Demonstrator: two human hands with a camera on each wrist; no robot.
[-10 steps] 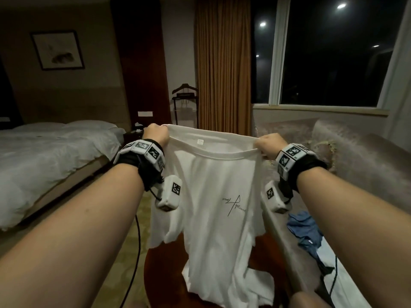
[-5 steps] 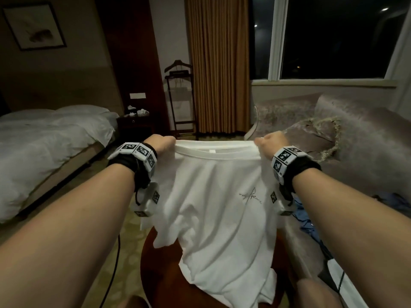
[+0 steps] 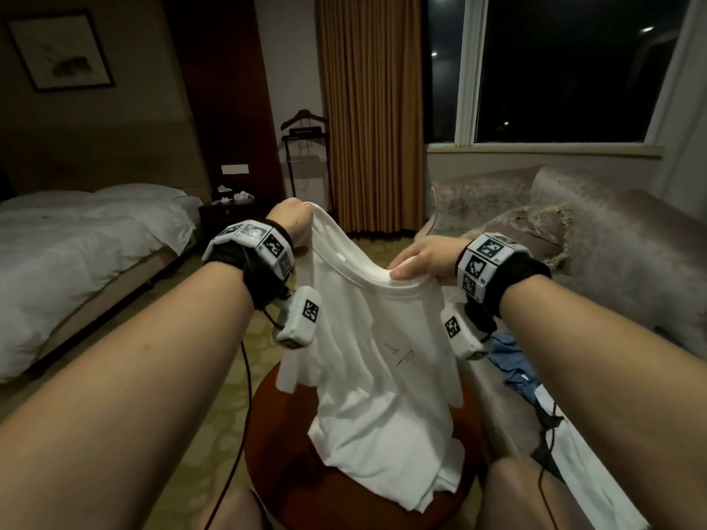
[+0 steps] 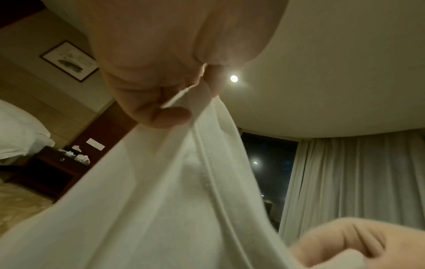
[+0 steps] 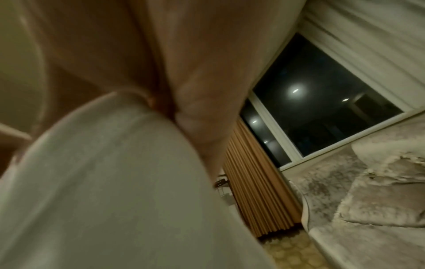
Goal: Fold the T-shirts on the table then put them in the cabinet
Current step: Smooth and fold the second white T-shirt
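Both hands grip the white T-shirt at its shoulders, left hand higher than right hand; hem trails onto the round table, presumably for laying flat

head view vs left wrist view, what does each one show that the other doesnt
Only the head view shows the round reddish-brown wooden table with the shirt's hem piled on it, the blue garment on the grey sofa, and the small dark print on the shirt's chest.

Only the left wrist view shows the ceiling with its round light, and the left hand's fingertips pinching the cloth from below.

Both show the white cotton T-shirt, both hands, left and right, the white bed and the framed picture.
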